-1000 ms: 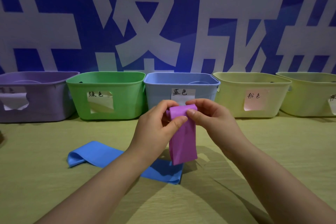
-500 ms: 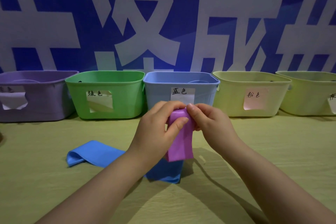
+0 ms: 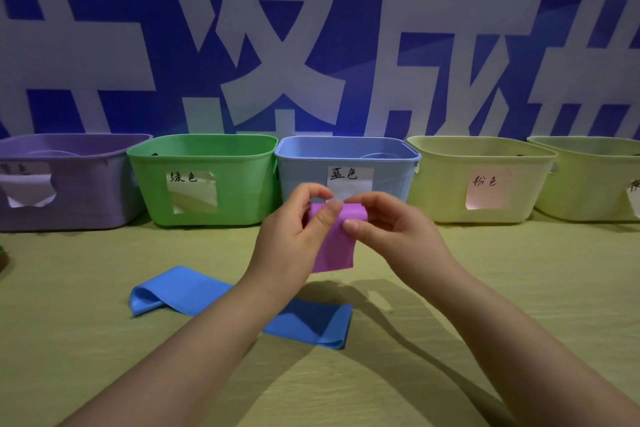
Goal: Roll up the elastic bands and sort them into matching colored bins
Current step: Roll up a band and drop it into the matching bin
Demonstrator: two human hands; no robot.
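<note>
While left hand and right hand pinch the purple band between fingers, it looks half rolled.

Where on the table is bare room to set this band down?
Bare table right of the blue band, before the yellow bins; also the strip between green bin and blue band. Crowded centre, under left hand and right hand.

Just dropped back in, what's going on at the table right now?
A person holds a pinkish-purple band in the air, left hand and right hand pinching its rolled top. The lower part hangs loose, so the roll isn't finished. A blue band lies unrolled on the table below. Behind stand a purple bin, a green bin, a blue bin and two yellow bins.
</note>
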